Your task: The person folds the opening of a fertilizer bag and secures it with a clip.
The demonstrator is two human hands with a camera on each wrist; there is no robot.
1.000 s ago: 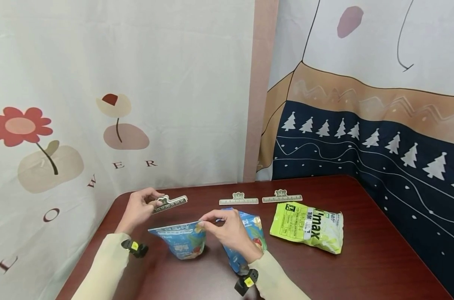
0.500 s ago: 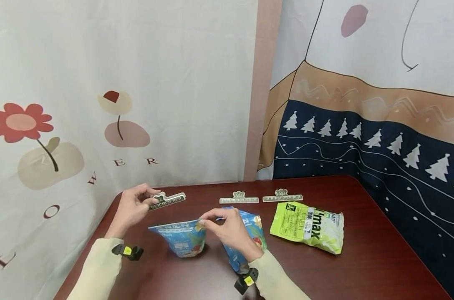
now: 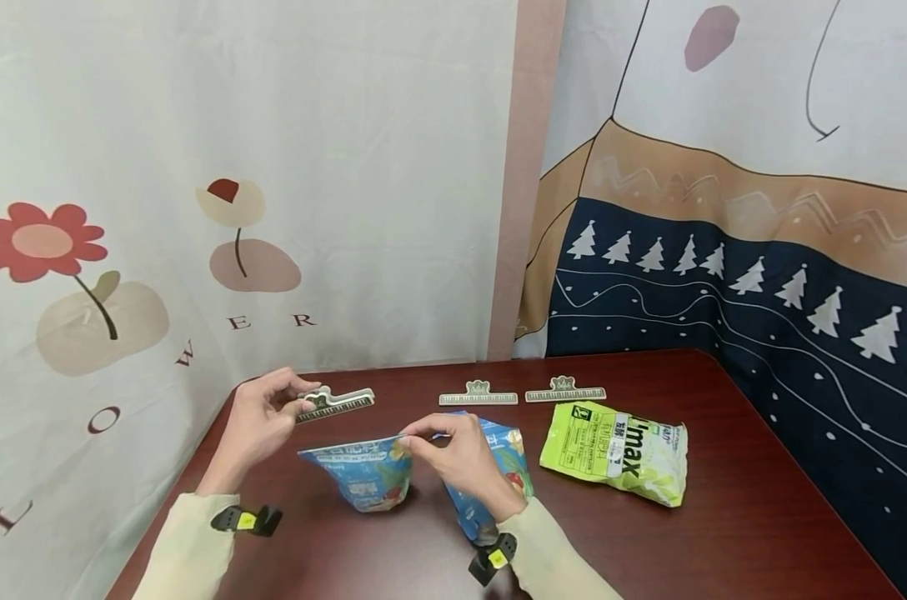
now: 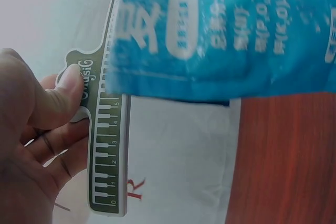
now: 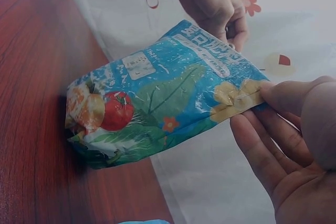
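My left hand [image 3: 262, 421] pinches a dark green bag clip [image 3: 335, 403] by its handle, thumb on the front. Piano keys and a ruler scale run along the clip's bar in the left wrist view. To its right, a blue pouch [image 3: 367, 477] with printed vegetables stands upright on the table. My right hand [image 3: 461, 458] pinches the pouch's top right corner between thumb and fingers, and the top edge is drawn flat. In the right wrist view a tomato and a yellow flower show on the pouch [image 5: 173, 82]. The clip is apart from the pouch's top edge in the head view.
A second blue pouch [image 3: 509, 454] lies partly hidden under my right hand. Two more bag clips, a left one [image 3: 478, 394] and a right one [image 3: 565, 390], lie near the back edge. A green-yellow packet [image 3: 614, 454] lies at right on the dark red table [image 3: 739, 517].
The left hand, with the bag clip, has drawn slightly left and away from the pouch. The right hand keeps its pinch on the pouch's corner.
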